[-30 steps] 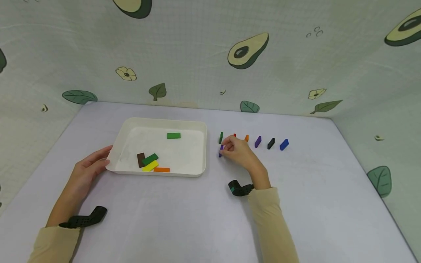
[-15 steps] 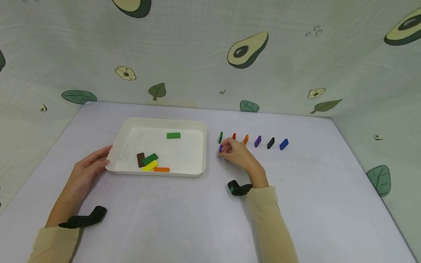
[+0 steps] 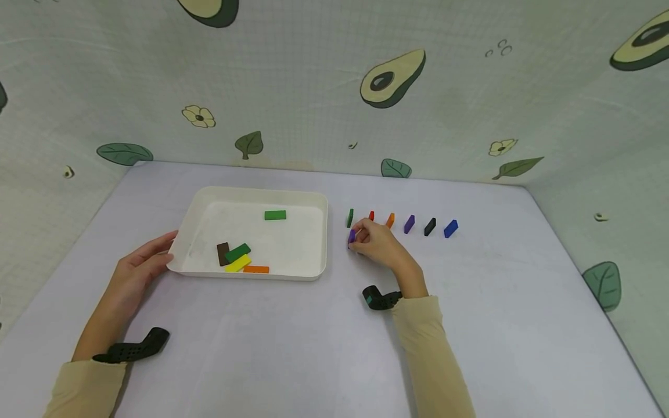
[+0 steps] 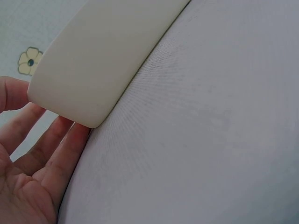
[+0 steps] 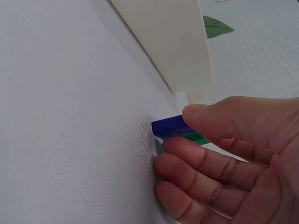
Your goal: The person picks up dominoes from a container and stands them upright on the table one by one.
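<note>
In the head view, my right hand pinches a small purple domino block between thumb and fingers, just right of the tray. The right wrist view shows that domino looking bluer, the thumb on its side and the other fingers loosely bent below. Whether its end meets the table cannot be told. A green domino stands just behind it. At the white tray's left end, my left hand touches the wall with mostly straight fingers; these fingers reach it from outside.
Standing dominoes continue the back row rightward: red, orange, purple, black and blue. Inside the tray lie green, brown, dark green, yellow and orange dominoes.
My right hand has shifted slightly left and toward me, showing more of the red and orange dominoes. The pinched purple domino has moved a little within its spot. The left hand and tray hold still.
</note>
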`<state>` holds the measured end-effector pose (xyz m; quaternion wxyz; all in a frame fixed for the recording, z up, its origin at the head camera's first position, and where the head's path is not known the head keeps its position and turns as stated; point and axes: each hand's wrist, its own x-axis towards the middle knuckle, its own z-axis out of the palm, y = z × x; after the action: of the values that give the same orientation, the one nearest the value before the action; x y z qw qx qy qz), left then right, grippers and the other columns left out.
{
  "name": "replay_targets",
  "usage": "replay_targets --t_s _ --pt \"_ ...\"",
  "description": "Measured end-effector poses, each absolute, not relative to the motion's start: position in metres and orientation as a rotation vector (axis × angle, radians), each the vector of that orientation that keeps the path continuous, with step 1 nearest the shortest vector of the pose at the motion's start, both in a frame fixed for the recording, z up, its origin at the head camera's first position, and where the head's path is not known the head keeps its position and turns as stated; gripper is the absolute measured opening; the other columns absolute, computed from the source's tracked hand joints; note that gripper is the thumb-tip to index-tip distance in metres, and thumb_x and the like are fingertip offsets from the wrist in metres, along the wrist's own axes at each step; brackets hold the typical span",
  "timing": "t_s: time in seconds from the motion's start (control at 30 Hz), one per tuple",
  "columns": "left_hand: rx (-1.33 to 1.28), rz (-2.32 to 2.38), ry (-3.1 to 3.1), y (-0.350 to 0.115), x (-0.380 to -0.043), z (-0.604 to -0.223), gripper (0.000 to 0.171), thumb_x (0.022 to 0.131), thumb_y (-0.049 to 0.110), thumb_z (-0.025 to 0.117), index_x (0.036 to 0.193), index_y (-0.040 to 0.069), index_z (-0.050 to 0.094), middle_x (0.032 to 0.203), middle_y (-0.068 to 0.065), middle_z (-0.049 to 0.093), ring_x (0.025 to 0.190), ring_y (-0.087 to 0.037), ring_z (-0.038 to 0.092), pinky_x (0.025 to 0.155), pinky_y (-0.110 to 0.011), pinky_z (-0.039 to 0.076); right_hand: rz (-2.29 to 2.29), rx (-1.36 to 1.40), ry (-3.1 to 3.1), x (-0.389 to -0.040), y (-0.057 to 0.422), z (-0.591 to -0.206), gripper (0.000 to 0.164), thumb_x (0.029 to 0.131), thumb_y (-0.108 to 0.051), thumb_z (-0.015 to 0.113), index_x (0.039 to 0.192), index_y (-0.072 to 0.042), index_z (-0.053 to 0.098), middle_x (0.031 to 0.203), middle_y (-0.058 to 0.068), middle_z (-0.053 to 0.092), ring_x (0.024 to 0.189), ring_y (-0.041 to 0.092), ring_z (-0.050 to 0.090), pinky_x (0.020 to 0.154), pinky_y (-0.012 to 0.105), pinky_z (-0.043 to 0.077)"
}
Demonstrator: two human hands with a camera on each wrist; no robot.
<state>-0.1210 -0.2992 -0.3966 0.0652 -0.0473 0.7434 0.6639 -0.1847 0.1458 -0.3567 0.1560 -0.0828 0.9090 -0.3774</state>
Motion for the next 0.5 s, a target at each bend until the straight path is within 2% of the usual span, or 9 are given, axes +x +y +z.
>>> replay_targets --t_s 0.3,0.5 --pt "-0.098 2.045 2.222 -0.2978 -0.1204 -0.3957 0.049 0.094 0.02 0.056 0.141 0.013 0.042 0.133 0.015 0.048 0.109 0.011 0.048 0.083 -0.002 0.041 -1.083 -0.217 2.598 -0.1844 0.1457 -0.355 0.028 0.084 -0.013 0.067 0.109 -0.003 0.056 0.086 0.007 0.058 0.074 0.016 0.053 0.064 0.023 0.044" --pt "-0.099 2.022 2.235 -0.2987 -0.1207 -0.3961 0.048 0.094 0.022 0.056 0.14 0.018 0.044 0.138 0.015 0.045 0.109 0.013 0.047 0.081 -0.001 0.04 -1.084 -0.221 2.599 -0.1845 0.146 -0.3562 0.028 0.085 -0.014 0.067 0.108 -0.004 0.057 0.086 0.007 0.058 0.074 0.015 0.053 0.064 0.023 0.044"
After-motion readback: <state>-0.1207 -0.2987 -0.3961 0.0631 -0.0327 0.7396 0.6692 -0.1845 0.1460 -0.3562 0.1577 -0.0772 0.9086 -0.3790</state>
